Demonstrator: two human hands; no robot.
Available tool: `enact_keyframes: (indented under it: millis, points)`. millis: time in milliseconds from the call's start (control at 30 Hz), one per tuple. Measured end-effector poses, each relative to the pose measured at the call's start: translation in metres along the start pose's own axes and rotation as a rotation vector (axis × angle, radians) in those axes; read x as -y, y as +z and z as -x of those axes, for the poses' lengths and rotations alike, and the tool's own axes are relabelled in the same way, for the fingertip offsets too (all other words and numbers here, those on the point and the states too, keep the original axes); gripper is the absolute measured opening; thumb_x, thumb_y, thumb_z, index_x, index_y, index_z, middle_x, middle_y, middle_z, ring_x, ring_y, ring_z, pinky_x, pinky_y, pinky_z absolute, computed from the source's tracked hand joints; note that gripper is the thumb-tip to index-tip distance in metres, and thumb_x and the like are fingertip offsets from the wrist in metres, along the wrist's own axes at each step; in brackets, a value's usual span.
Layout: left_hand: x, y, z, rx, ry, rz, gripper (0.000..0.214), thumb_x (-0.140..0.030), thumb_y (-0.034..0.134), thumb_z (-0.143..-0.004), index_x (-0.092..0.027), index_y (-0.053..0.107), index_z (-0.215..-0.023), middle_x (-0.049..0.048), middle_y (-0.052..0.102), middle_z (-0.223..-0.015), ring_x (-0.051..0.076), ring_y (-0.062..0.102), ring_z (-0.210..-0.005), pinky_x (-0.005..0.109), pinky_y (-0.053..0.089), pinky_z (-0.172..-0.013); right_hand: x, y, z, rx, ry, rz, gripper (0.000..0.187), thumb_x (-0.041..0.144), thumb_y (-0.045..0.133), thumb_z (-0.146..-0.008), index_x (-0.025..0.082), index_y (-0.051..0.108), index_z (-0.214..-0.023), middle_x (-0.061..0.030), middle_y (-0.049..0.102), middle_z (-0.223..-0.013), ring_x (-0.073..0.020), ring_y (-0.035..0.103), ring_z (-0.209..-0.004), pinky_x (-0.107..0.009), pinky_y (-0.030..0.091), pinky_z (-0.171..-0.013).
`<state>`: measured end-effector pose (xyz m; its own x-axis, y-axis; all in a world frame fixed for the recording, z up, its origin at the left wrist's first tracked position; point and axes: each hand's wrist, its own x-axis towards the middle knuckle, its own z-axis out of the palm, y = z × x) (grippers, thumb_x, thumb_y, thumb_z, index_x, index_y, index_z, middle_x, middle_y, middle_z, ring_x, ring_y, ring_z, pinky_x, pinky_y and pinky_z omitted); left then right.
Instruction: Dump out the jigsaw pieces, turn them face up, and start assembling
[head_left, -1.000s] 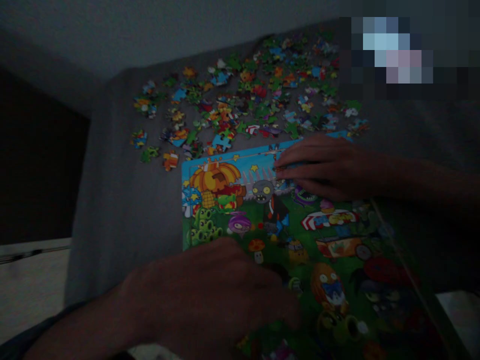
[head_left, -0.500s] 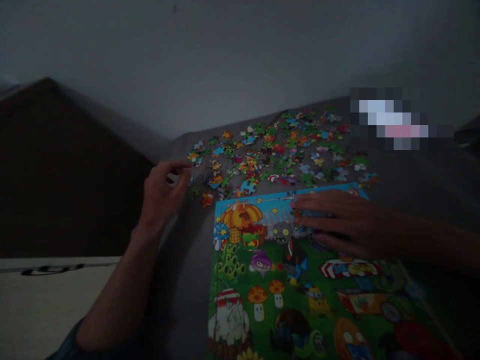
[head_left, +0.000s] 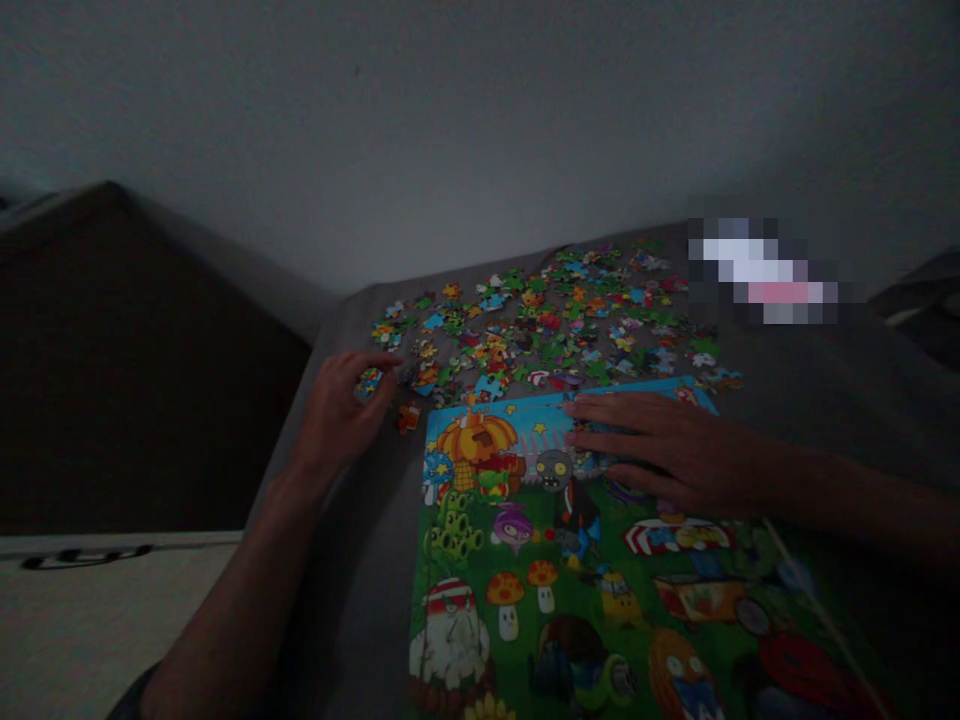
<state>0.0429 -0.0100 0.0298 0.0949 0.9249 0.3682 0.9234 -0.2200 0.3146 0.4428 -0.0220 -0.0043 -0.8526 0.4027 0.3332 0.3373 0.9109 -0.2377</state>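
Observation:
My left hand (head_left: pixel 346 410) is over the grey cloth by the left edge of the loose puzzle pieces. Its thumb and index finger curl into a loop with their tips close together, and whatever may be between the tips is too dark and small to name. Through the loop shows a blue puzzle piece (head_left: pixel 369 381); an orange piece (head_left: pixel 407 418) is just below the fingertips. My right hand (head_left: pixel 667 450) rests flat, fingers stretched out, across the upper part of the puzzle board (head_left: pixel 465 540), a picture with cartoon plants and a grey zombie. That hand covers part of the picture.
Many loose jigsaw pieces (head_left: pixel 525 330) spread beyond the board on the grey cloth (head_left: pixel 352 590). A pale wall (head_left: pixel 450 150) stands behind. At left are a dark panel (head_left: pixel 150 380) and a light surface (head_left: pixel 112 620). A blurred-out patch (head_left: pixel 765 275) is at right.
My left hand has moved slightly right, closer to the loose pieces. My right hand stays flat on the board. The view has shifted a little.

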Motion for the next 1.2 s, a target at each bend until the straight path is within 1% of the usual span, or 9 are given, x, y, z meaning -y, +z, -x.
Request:
enact_keyframes:
  millis: [167, 367, 467, 600, 700, 800, 900, 1067, 1200]
  points:
    - [-0.006, -0.001, 0.003, 0.036, 0.027, -0.012, 0.031, -0.04, 0.05, -0.096, -0.02, 0.071, -0.107, 0.0064, 0.073, -0.106, 0.026, 0.066, -0.102, 0.041, 0.051, -0.092, -0.013, -0.003, -0.005, 0.059, 0.036, 0.004, 0.041, 0.031, 0.048, -0.104, 0.024, 0.057, -0.144, -0.0094, 0.053, -0.153, -0.024, 0.051, -0.14, -0.046, 0.046, -0.114]
    - [-0.008, 0.001, 0.002, 0.098, 0.115, -0.001, 0.032, -0.044, 0.048, -0.097, -0.023, 0.071, -0.102, 0.007, 0.073, -0.104, 0.028, 0.066, -0.1, 0.044, 0.049, -0.092, -0.023, -0.003, -0.011, 0.046, 0.051, -0.071, 0.041, 0.033, 0.05, -0.104, 0.023, 0.058, -0.143, -0.0104, 0.052, -0.154, -0.023, 0.048, -0.142, -0.046, 0.04, -0.118]
    - [-0.014, 0.003, 0.005, 0.17, 0.201, 0.045, 0.034, -0.049, 0.051, -0.097, -0.023, 0.072, -0.103, 0.0074, 0.072, -0.101, 0.027, 0.066, -0.095, 0.042, 0.051, -0.089, -0.018, -0.005, -0.011, 0.063, 0.083, -0.12, 0.046, 0.039, 0.053, -0.102, 0.021, 0.057, -0.144, -0.0121, 0.049, -0.156, -0.0245, 0.045, -0.145, -0.048, 0.037, -0.12]
    - [-0.023, 0.008, 0.008, 0.291, 0.281, 0.123, 0.038, -0.053, 0.05, -0.099, -0.023, 0.074, -0.103, 0.0075, 0.07, -0.101, 0.023, 0.066, -0.091, 0.037, 0.054, -0.082, -0.005, -0.015, -0.01, 0.168, 0.152, -0.192, 0.052, 0.046, 0.053, -0.101, 0.02, 0.056, -0.146, -0.0126, 0.043, -0.16, -0.0266, 0.039, -0.149, -0.05, 0.032, -0.123]
    - [-0.023, 0.008, 0.007, 0.342, 0.269, 0.13, 0.044, -0.059, 0.049, -0.099, -0.024, 0.075, -0.105, 0.0077, 0.07, -0.102, 0.021, 0.065, -0.084, 0.036, 0.055, -0.078, 0.005, -0.024, -0.01, 0.231, 0.196, -0.248, 0.056, 0.05, 0.055, -0.1, 0.021, 0.055, -0.147, -0.0114, 0.041, -0.161, -0.0268, 0.038, -0.15, -0.05, 0.031, -0.124]
    - [-0.016, 0.002, 0.005, 0.364, 0.198, 0.107, 0.051, -0.065, 0.049, -0.097, -0.023, 0.075, -0.106, 0.0075, 0.07, -0.102, 0.021, 0.066, -0.078, 0.037, 0.056, -0.075, 0.011, -0.03, -0.009, 0.274, 0.21, -0.276, 0.058, 0.051, 0.058, -0.098, 0.02, 0.055, -0.147, -0.0114, 0.042, -0.161, -0.0271, 0.039, -0.149, -0.05, 0.031, -0.123]
    - [-0.011, -0.003, 0.007, 0.418, 0.177, 0.144, 0.049, -0.066, 0.055, -0.094, -0.024, 0.075, -0.105, 0.0053, 0.071, -0.099, 0.022, 0.068, -0.082, 0.035, 0.057, -0.075, 0.013, -0.035, -0.006, 0.291, 0.199, -0.264, 0.054, 0.044, 0.06, -0.097, 0.019, 0.057, -0.145, -0.0128, 0.045, -0.159, -0.0271, 0.04, -0.149, -0.049, 0.033, -0.123]
    - [-0.026, 0.007, 0.02, 0.577, 0.303, 0.22, 0.039, -0.063, 0.059, -0.095, -0.034, 0.073, -0.117, 0.0029, 0.073, -0.112, 0.022, 0.069, -0.097, 0.034, 0.058, -0.085, 0.014, -0.048, 0.002, 0.321, 0.21, -0.224, 0.053, 0.037, 0.061, -0.097, 0.018, 0.055, -0.147, -0.0144, 0.045, -0.159, -0.0265, 0.043, -0.147, -0.046, 0.038, -0.121]
    - [-0.04, 0.019, 0.026, 0.549, 0.345, 0.216, 0.035, -0.055, 0.054, -0.1, -0.036, 0.07, -0.124, 0.0036, 0.07, -0.117, 0.022, 0.069, -0.102, 0.035, 0.058, -0.089, 0.009, -0.057, 0.007, 0.336, 0.222, -0.219, 0.055, 0.035, 0.064, -0.095, 0.017, 0.056, -0.146, -0.0146, 0.043, -0.159, -0.0257, 0.044, -0.146, -0.041, 0.038, -0.121]
